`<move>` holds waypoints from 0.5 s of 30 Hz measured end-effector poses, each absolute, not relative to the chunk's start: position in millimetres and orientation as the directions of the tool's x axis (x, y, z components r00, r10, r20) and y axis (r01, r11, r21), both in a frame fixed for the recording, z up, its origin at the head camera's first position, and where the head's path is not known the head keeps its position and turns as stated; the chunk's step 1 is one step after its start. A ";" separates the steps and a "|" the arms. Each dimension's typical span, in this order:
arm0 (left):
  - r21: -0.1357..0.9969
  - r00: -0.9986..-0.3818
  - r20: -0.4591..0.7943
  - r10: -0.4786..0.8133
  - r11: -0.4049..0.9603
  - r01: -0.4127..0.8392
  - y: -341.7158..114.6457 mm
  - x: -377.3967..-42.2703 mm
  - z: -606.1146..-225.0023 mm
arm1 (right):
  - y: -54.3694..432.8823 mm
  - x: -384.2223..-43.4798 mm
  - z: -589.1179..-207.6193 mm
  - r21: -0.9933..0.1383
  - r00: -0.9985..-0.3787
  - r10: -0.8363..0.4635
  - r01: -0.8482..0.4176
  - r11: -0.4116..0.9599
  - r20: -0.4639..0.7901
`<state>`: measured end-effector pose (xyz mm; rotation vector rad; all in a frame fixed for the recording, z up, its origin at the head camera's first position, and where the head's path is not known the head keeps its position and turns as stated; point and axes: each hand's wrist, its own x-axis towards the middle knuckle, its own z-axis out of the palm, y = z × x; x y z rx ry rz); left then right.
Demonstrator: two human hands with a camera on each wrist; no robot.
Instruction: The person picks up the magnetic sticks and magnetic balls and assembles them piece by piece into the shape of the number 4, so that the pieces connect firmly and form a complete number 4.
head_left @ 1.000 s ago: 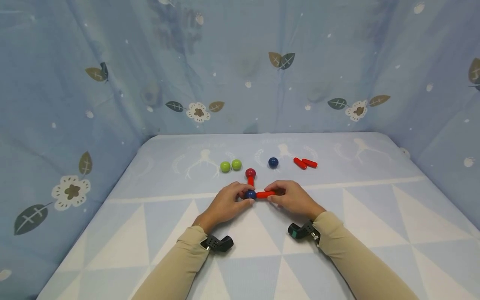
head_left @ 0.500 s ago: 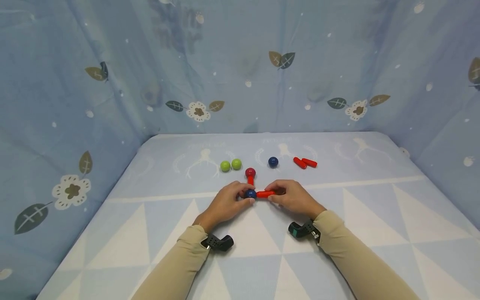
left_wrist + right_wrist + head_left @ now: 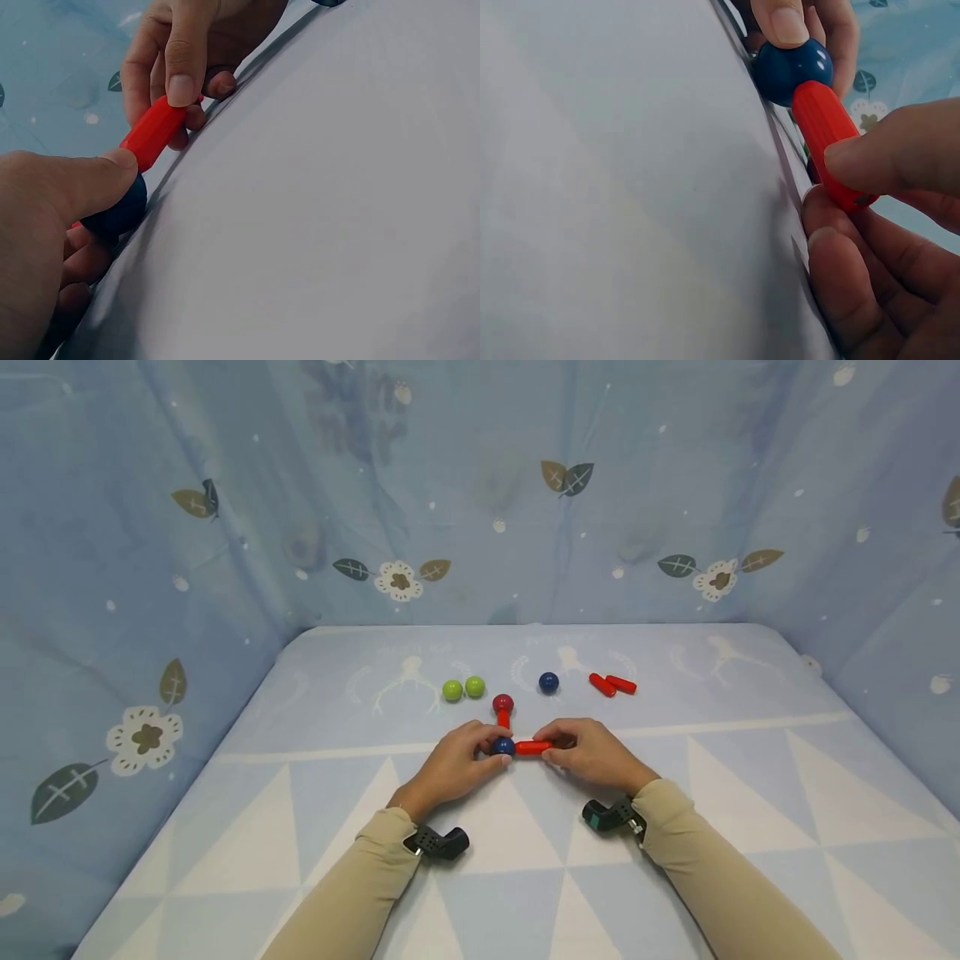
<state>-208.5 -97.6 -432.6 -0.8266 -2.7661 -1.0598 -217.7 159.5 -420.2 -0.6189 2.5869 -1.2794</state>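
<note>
My left hand (image 3: pixel 459 764) grips a dark blue ball (image 3: pixel 789 71) between thumb and fingers. A red rod (image 3: pixel 826 135) meets the ball's right side, and my right hand (image 3: pixel 596 753) pinches that rod near its far end. The right wrist view shows a dark spot in the rod's free end. From behind the blue ball, a second red rod (image 3: pixel 503 720) points away from me, with a red ball (image 3: pixel 502 703) at its far end. In the left wrist view the held rod (image 3: pixel 154 133) lines up with the blue ball, which my left thumb partly covers.
Two green balls (image 3: pixel 452 691) lie farther back on the left. Another dark blue ball (image 3: pixel 549 682) sits behind the right hand. To its right, two loose red rods (image 3: pixel 602 685) lie side by side. A patterned blue curtain (image 3: pixel 495 485) hangs behind the cloth-covered table (image 3: pixel 510 893).
The hands, the held ball and the rod stay almost in place. The head view has shifted very slightly; nothing is let go or newly grasped.
</note>
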 end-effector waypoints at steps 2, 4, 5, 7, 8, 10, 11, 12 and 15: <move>0.602 -0.857 0.239 0.456 0.624 0.499 -97.3 -209.6 -432.6 | 161.3 -218.8 -419.3 -0.802 -0.893 -0.450 -0.274 0.530 0.008; 0.603 -0.861 0.233 0.453 0.627 0.493 -97.0 -210.3 -432.6 | 163.7 -220.4 -419.6 -0.814 -0.895 -0.447 -0.260 0.519 0.002; 0.605 -0.862 0.231 0.451 0.627 0.490 -96.9 -210.5 -432.7 | 165.1 -221.0 -419.8 -0.820 -0.898 -0.440 -0.252 0.513 0.001; 0.608 -0.864 0.227 0.450 0.628 0.487 -96.7 -210.5 -433.0 | 168.3 -221.7 -420.3 -0.835 -0.909 -0.417 -0.232 0.498 0.004; 0.609 -0.865 0.224 0.450 0.628 0.484 -96.6 -210.2 -432.9 | 169.9 -222.1 -420.7 -0.842 -0.915 -0.403 -0.223 0.491 0.007; 0.608 -0.866 0.219 0.450 0.631 0.482 -96.6 -209.5 -433.3 | 172.7 -222.4 -421.1 -0.853 -0.927 -0.374 -0.206 0.479 0.014; 0.608 -0.867 0.217 0.449 0.633 0.480 -96.6 -209.1 -433.5 | 174.4 -222.7 -421.5 -0.856 -0.932 -0.363 -0.202 0.476 0.018; 0.607 -0.868 0.216 0.448 0.635 0.479 -96.6 -208.8 -433.6 | 176.1 -222.9 -421.8 -0.857 -0.936 -0.351 -0.199 0.475 0.023; 0.600 -0.861 0.223 0.456 0.632 0.490 -96.1 -209.1 -435.0 | 180.9 -223.8 -423.1 -0.857 -0.957 -0.289 -0.178 0.484 0.036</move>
